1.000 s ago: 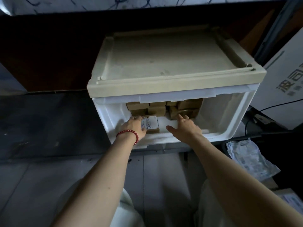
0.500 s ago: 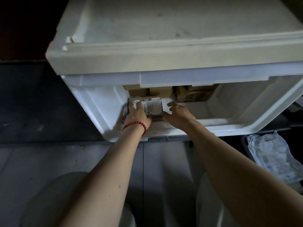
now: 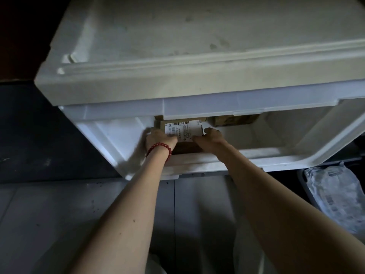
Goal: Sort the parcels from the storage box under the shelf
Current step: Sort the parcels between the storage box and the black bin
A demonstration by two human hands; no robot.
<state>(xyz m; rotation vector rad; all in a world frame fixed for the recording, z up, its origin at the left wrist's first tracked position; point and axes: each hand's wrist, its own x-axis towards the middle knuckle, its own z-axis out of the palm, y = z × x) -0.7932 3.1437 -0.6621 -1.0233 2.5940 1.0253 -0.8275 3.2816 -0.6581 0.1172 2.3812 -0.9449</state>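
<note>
A white storage box [image 3: 308, 135] stands open at its front, under a beige lid [image 3: 177, 46]. Inside at the left, a small brown cardboard parcel with a white shipping label [image 3: 183, 129] is tilted up between both hands. My left hand [image 3: 160, 138], with a red bead bracelet at the wrist, grips its left side. My right hand [image 3: 209, 138] grips its right side. More brown parcels [image 3: 235, 120] lie behind, partly hidden by the box's upper front edge.
A grey plastic mailer bag [image 3: 335, 194] lies on the floor at the right of the box. The floor in front is grey tile [image 3: 49, 214]; dark space lies to the left of the box.
My right hand has come from the box floor onto the parcel's right side. Both hands have tilted the labelled parcel up. The camera has moved closer to the box.
</note>
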